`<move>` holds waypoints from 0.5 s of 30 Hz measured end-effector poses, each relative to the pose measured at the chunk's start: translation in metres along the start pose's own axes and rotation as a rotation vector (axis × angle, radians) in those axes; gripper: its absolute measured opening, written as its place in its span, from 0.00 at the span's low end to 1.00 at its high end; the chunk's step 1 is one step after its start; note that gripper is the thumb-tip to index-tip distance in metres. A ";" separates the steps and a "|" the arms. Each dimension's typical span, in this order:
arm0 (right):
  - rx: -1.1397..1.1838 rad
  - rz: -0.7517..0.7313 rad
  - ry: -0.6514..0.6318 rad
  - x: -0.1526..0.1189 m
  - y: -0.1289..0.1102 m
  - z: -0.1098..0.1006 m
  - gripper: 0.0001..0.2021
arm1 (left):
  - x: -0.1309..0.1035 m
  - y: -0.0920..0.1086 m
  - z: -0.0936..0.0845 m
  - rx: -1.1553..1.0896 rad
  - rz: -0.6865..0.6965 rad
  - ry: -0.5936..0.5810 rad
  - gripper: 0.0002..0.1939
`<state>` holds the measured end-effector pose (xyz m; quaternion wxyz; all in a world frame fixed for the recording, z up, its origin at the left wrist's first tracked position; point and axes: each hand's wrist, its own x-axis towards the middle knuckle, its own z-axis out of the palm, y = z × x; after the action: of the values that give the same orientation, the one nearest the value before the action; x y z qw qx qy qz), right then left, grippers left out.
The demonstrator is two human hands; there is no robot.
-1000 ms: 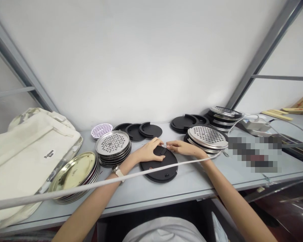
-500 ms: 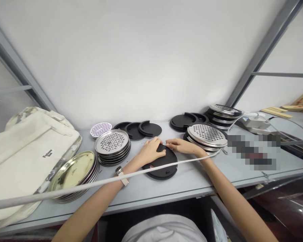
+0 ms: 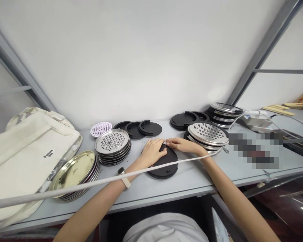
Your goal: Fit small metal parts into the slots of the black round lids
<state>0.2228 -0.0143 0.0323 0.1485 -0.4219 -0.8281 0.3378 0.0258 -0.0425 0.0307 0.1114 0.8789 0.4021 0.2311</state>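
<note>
Black disc [image 3: 164, 172] lies on the tabletop [image 3: 192, 179], our left hand [image 3: 153, 153] clamped on its far side, our right hand [image 3: 182, 146] with fingertips together there, our handling seemingly unfinished, what remains unclear

From the head view, I see my left hand [image 3: 153, 154] on the black disc [image 3: 166, 161] at the centre, my right hand [image 3: 183, 146] at its far edge. A white cable [image 3: 91, 185] crosses the lower frame. The bag [image 3: 27, 158] fills the left; gold plates [image 3: 74, 169] lie beside it, lower left.
</note>
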 end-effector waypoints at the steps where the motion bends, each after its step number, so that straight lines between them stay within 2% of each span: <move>1: -0.003 -0.001 -0.003 0.000 0.000 0.000 0.21 | 0.000 0.000 0.000 -0.002 -0.003 0.002 0.10; 15: 0.024 0.042 -0.001 -0.002 -0.004 -0.001 0.25 | 0.001 0.000 -0.003 -0.132 0.039 0.051 0.07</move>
<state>0.2222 -0.0174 0.0362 0.1461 -0.4373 -0.8150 0.3511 0.0255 -0.0418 0.0336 0.1541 0.8711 0.3715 0.2818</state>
